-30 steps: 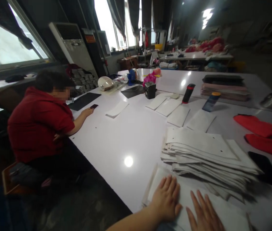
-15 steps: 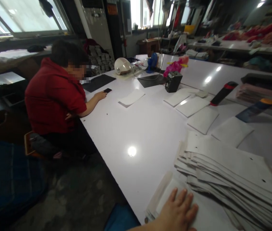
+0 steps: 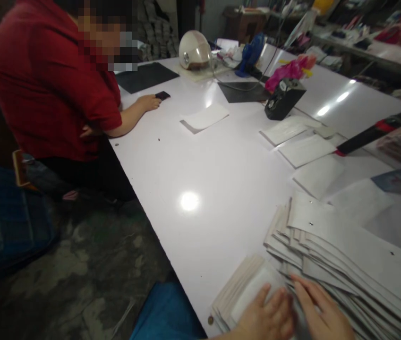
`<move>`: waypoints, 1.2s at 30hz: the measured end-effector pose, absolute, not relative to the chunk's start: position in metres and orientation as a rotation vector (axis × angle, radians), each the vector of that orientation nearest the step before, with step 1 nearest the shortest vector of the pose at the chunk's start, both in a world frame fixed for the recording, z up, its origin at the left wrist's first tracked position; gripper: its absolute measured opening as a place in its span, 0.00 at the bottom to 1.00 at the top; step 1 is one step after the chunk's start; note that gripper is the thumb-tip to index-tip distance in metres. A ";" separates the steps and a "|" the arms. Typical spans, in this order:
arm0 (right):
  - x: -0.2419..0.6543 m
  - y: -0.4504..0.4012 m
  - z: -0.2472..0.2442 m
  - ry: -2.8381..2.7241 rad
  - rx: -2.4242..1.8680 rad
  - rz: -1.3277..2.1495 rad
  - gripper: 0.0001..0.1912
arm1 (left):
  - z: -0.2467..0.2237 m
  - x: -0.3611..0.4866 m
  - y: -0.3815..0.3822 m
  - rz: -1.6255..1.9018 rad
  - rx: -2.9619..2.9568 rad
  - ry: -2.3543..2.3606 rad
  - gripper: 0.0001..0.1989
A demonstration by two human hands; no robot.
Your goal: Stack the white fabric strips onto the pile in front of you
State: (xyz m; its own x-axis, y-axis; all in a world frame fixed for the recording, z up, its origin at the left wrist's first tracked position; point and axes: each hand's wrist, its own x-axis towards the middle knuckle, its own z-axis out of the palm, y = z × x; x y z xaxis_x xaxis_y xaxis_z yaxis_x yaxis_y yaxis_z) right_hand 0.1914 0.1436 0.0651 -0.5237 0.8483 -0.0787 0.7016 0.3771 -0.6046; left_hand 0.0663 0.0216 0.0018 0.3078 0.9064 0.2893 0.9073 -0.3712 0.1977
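My left hand lies flat, fingers stretched out, on a short stack of pale sheets at the table's near edge. Close on its right is my right hand, its fingers pressed together and pointing forward. A greyish edge shows between the two hands, but what the right fingers grip is hidden and blurred. Just beyond and right of my hands spreads a larger, uneven pile of white sheets with small dark holes.
A co-worker in a red shirt sits at the left table edge, a hand by a dark phone. Farther back are a helmet, a blue fan and a black box. Several white pieces lie on the right. A blue crate stands left.
My right hand has come into view beside the left one, by the larger pile. The left hand stays on the short stack. The view has tilted down.
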 end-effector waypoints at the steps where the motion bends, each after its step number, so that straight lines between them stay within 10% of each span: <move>1: 0.166 0.149 0.067 -2.389 -1.407 0.960 0.20 | -0.002 0.068 0.023 -0.570 -2.562 -1.766 0.28; 19: 0.100 0.187 0.056 -2.605 -1.565 1.605 0.24 | 0.004 0.060 0.022 -0.605 -2.470 -1.773 0.28; 36: 0.106 0.184 0.047 -2.621 -1.430 1.465 0.24 | 0.003 0.059 0.019 -0.656 -2.512 -1.782 0.29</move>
State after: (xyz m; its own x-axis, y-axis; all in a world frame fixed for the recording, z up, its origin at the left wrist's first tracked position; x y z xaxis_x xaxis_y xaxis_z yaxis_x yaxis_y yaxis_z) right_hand 0.1060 0.1836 0.0473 -0.6163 0.5915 -0.5200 0.7527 0.2483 -0.6097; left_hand 0.0591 0.0191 0.0032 0.2727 0.9044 0.3282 0.9012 -0.3595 0.2419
